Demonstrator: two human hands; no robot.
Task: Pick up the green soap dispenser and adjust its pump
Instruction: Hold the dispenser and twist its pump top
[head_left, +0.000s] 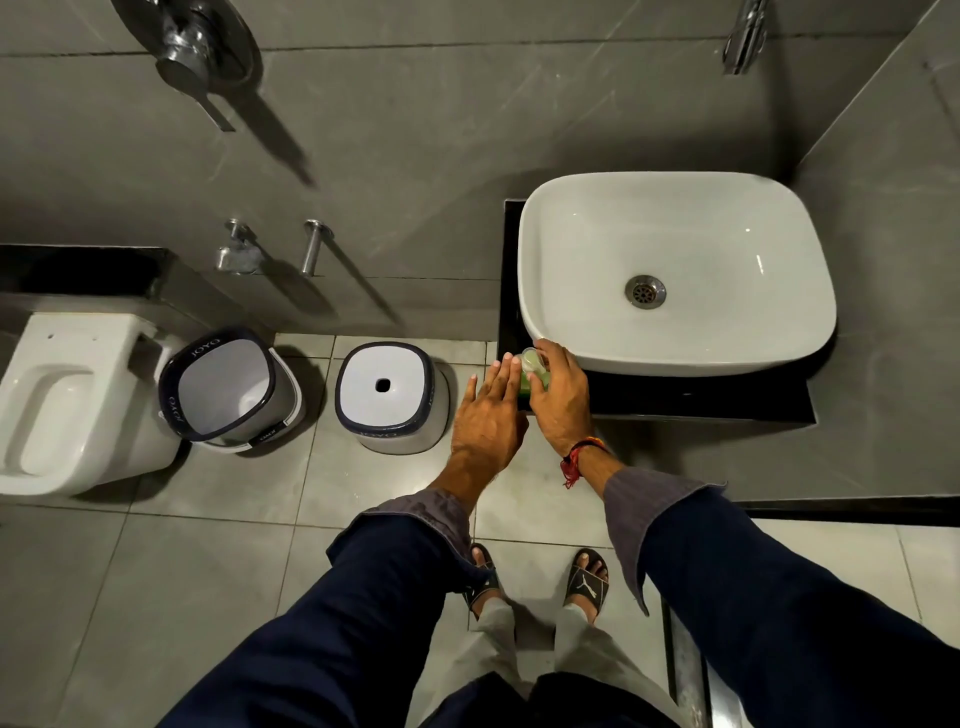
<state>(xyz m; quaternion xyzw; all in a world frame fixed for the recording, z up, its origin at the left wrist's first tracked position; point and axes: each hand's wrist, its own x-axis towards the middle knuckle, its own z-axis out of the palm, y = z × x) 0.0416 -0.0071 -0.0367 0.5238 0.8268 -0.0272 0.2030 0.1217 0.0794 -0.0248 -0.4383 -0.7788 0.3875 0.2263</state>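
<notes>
The green soap dispenser (525, 383) stands on the black counter (675, 397) just in front of the white basin (675, 270), at its near-left corner. The right hand (558, 397) is wrapped around the bottle, fingers curled by its pale pump (532, 359). The left hand (485, 415), fingers straight and spread, lies flat against the bottle's left side, beside the basin.
</notes>
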